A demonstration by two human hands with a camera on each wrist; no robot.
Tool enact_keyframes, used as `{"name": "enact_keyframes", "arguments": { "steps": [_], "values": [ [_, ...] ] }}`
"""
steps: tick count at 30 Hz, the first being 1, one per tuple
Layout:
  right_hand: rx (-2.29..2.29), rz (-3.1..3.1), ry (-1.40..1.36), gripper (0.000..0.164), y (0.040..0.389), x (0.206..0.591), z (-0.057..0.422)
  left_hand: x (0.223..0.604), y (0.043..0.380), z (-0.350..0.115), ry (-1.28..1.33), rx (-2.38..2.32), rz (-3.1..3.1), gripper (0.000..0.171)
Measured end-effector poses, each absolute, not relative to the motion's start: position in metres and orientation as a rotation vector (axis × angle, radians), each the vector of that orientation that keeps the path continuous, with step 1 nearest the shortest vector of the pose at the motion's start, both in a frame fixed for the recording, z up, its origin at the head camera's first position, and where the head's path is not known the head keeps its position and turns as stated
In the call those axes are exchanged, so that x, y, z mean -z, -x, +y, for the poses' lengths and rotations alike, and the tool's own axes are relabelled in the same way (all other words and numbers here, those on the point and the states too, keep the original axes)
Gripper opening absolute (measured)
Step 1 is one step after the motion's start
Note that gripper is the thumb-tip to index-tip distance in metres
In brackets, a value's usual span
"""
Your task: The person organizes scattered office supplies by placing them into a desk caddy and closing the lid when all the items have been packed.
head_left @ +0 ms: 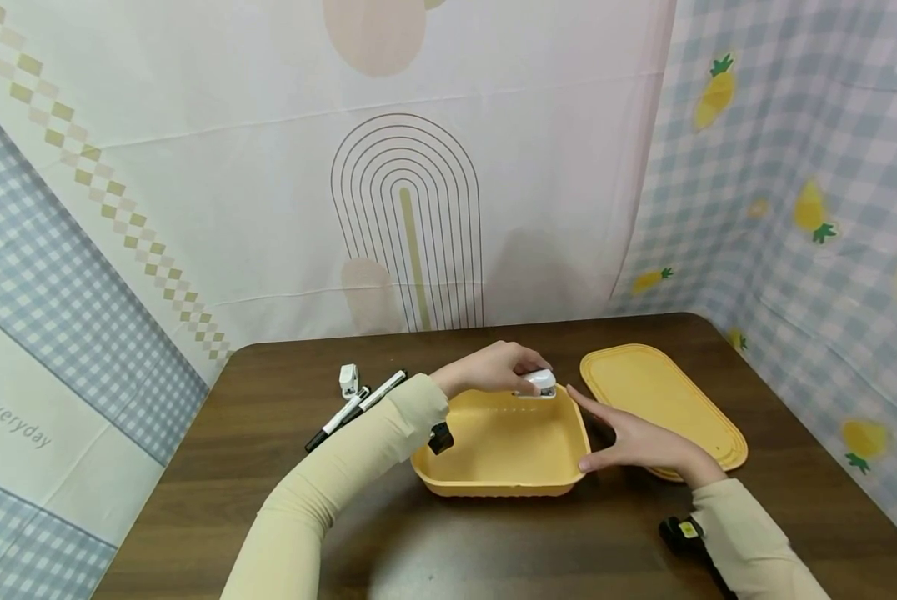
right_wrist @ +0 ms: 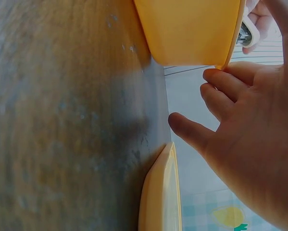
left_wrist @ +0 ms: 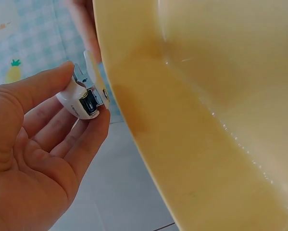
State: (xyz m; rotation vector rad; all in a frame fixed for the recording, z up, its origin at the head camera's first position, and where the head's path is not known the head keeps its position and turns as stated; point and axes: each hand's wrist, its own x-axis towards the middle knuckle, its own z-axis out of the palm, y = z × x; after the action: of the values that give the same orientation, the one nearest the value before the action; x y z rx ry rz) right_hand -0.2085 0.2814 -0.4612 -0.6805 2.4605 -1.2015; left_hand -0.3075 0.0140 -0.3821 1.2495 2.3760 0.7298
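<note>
My left hand [head_left: 497,367] pinches a small white stapler [head_left: 543,382] between thumb and fingers, at the far rim of a yellow box [head_left: 501,487]. In the left wrist view the stapler [left_wrist: 81,98] shows its metal and dark inner parts, close beside the box wall [left_wrist: 148,115]. At the box's right side is my right hand [head_left: 636,437], thumb and forefinger spread along the rim. The right wrist view has the fingertips of that hand [right_wrist: 259,115] at the rim's edge, the other fingers extended loosely. Inside the box, the visible floor is bare yellow.
A yellow lid [head_left: 658,400] lies on the dark wooden table [head_left: 448,550] right of the box. To the left lie two black-and-white markers [head_left: 336,417] and a small white object [head_left: 348,379]. Patterned cloth [head_left: 546,167] hangs behind the table.
</note>
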Motion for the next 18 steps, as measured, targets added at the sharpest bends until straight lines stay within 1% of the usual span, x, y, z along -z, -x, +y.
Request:
{"name": "enact_keyframes", "arguments": {
  "steps": [11, 18],
  "values": [
    [1.197, 2.469, 0.691, 0.106, 0.209, 0.461, 0.283, 0.393, 0.306, 0.018, -1.284, -0.652, 2.371, 0.038],
    [1.202, 2.461, 0.682, 0.105, 0.208, 0.461, 0.281, 0.401, 0.303, 0.019, -1.247, -0.644, 2.348, 0.039]
  ]
}}
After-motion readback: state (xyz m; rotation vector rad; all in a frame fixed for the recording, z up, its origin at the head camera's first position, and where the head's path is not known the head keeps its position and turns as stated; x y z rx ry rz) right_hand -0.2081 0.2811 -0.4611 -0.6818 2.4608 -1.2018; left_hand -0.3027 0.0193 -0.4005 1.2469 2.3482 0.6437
